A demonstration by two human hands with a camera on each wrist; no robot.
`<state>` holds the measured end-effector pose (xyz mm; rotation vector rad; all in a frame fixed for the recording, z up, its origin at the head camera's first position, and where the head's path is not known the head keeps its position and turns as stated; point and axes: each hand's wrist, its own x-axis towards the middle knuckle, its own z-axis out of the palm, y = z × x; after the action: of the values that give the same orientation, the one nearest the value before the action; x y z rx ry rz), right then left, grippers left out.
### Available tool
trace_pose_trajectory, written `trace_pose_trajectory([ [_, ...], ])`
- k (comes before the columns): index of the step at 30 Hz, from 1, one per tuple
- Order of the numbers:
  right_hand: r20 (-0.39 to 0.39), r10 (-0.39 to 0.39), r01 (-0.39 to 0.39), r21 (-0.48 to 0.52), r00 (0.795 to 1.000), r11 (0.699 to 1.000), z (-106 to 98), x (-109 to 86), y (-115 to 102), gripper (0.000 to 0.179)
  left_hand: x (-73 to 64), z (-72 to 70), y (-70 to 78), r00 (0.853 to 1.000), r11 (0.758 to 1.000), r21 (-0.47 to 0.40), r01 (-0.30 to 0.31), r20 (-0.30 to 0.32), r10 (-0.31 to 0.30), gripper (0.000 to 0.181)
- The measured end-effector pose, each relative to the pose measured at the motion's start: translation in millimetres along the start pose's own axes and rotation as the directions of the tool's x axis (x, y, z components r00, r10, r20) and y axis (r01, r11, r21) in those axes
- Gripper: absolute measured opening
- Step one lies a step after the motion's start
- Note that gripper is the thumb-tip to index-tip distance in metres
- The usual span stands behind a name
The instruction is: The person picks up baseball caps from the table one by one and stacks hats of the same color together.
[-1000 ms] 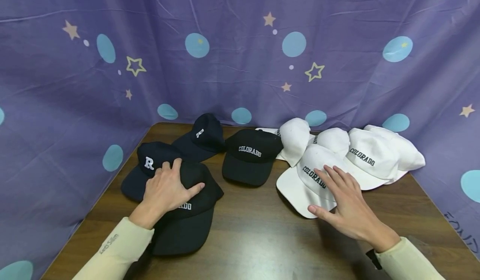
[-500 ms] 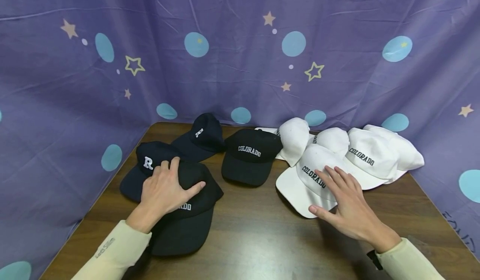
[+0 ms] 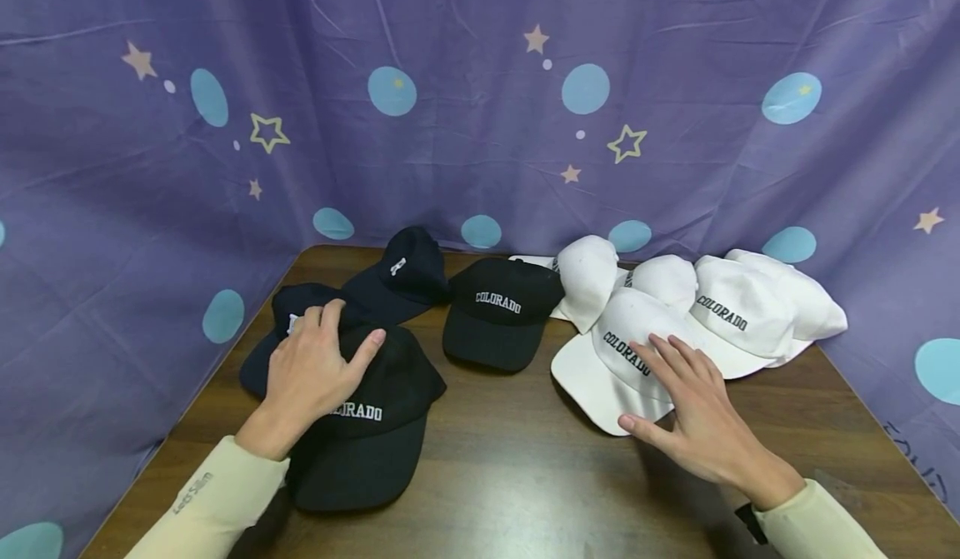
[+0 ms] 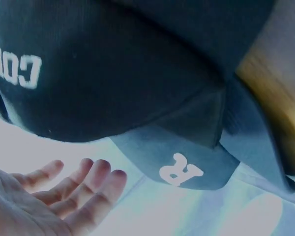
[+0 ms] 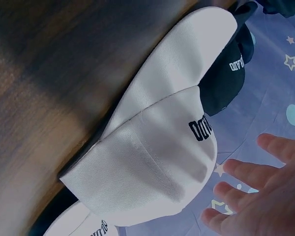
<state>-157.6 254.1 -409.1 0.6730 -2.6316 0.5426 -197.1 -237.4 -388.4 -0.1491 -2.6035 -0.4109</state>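
Note:
My left hand (image 3: pixel 311 376) hovers over a black cap (image 3: pixel 397 376) lettered COLORADO at the front left. In the left wrist view, a gap shows between the slightly bent fingers and that cap's crown (image 4: pixel 103 78). Behind it, a navy cap (image 4: pixel 206 172) with a white R is partly covered in the head view. My right hand (image 3: pixel 697 426) is held above a white COLORADO cap (image 3: pixel 600 384), fingers spread. From the right wrist, the white cap's crown (image 5: pixel 142 162) appears apart from the fingertips. Neither hand holds anything.
Another navy cap (image 3: pixel 416 267) and a black COLORADO cap (image 3: pixel 502 301) sit along the back of the wooden table (image 3: pixel 495 476). Several more white caps (image 3: pixel 750 309) cluster and overlap at the back right. A purple curtain (image 3: pixel 480 159) hangs behind and at the sides.
My left hand has shifted left and slightly up from the black cap's crown, uncovering more of its lettering and covering part of the R. My right hand has stayed nearly still.

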Motion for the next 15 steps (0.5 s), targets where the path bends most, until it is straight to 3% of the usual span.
trace_pose_trajectory([
  [15, 0.016, -0.022, 0.022, 0.030, 1.000, 0.999, 2.3, -4.6, -3.8, 0.092, 17.0, -6.1, -14.4, 0.998, 0.999, -0.051, -0.014, -0.064, 0.011, 0.061],
])
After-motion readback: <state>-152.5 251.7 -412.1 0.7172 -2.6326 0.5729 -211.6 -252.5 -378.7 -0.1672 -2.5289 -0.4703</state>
